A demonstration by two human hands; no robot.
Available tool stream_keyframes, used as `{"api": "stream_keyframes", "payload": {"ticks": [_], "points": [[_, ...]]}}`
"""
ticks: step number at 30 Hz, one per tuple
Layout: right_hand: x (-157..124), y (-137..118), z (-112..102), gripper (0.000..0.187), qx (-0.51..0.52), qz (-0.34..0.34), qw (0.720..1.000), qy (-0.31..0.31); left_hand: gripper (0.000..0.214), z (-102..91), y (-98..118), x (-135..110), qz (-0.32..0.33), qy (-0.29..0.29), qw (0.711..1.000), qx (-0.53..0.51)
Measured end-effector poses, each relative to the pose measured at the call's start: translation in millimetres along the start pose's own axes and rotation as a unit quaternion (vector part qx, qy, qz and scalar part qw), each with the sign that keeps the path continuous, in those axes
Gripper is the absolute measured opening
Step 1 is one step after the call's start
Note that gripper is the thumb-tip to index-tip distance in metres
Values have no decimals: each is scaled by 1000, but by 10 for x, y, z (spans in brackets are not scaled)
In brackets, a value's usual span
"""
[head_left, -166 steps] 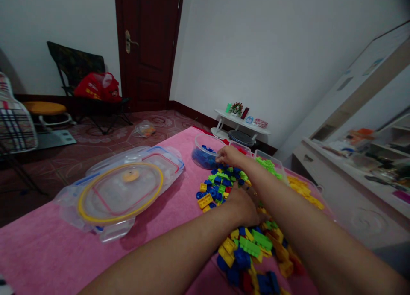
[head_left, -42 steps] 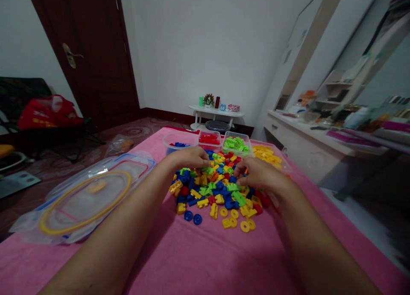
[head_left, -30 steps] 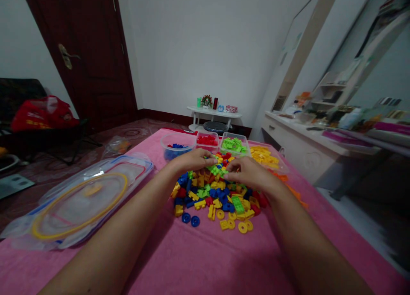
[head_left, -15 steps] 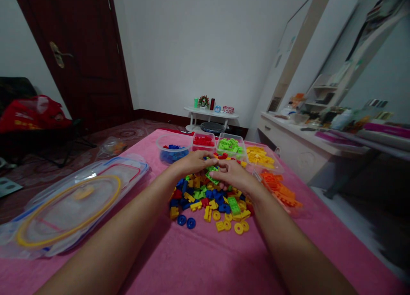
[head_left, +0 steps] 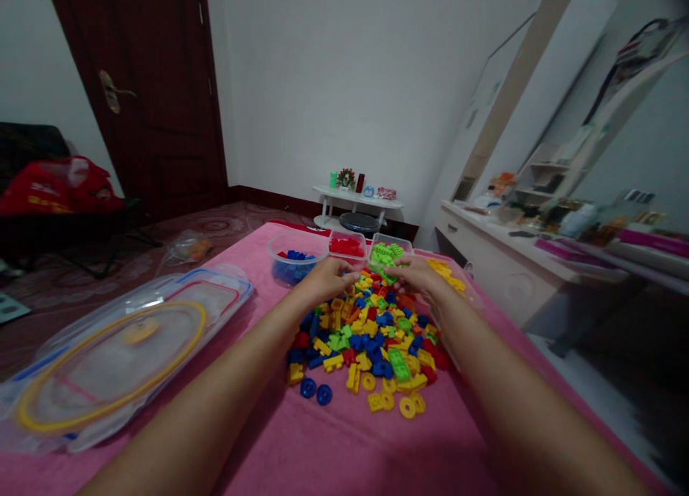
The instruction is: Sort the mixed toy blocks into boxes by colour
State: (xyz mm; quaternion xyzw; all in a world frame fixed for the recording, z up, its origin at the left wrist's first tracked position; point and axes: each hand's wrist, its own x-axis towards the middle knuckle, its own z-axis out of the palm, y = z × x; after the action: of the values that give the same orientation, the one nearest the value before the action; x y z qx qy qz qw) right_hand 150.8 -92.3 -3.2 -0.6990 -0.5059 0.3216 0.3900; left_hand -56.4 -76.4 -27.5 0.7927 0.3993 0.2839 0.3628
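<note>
My left hand (head_left: 329,278) hovers at the left rear of a mixed pile of toy building bricks (head_left: 371,331). Its fingers are loosely bent and apart, and nothing shows between them. Across from it, my right hand (head_left: 418,272) pinches a green building brick (head_left: 390,274) at its fingertips, just in front of the clear box of green bricks (head_left: 386,252). Close to my left hand stands a round clear tub (head_left: 296,248) of mostly blue bricks. A clear box of red bricks (head_left: 346,246) sits between the tub and the green box.
Yellow bricks (head_left: 446,272) lie in a container partly behind my right hand. Stacked clear lids (head_left: 123,345) cover the left side of the pink cloth (head_left: 334,453). Blue wheels (head_left: 316,391) and yellow rings (head_left: 408,408) lie at the pile's front. A white dresser (head_left: 489,252) stands right.
My hands were together over the pile around a green brick. They have moved apart; the right went right and back with green brick in its fingers. The view has shifted slightly.
</note>
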Motion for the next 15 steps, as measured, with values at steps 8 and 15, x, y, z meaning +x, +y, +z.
{"api": "stream_keyframes", "payload": {"ticks": [8, 15], "points": [[618, -10, -161, 40, -93, -90, 977, 171, 30, 39, -103, 36, 30, 37, 993, 111], [391, 312, 170, 14, -315, -135, 935, 93, 22, -67, -22, -21, 10, 8, 975, 220]]}}
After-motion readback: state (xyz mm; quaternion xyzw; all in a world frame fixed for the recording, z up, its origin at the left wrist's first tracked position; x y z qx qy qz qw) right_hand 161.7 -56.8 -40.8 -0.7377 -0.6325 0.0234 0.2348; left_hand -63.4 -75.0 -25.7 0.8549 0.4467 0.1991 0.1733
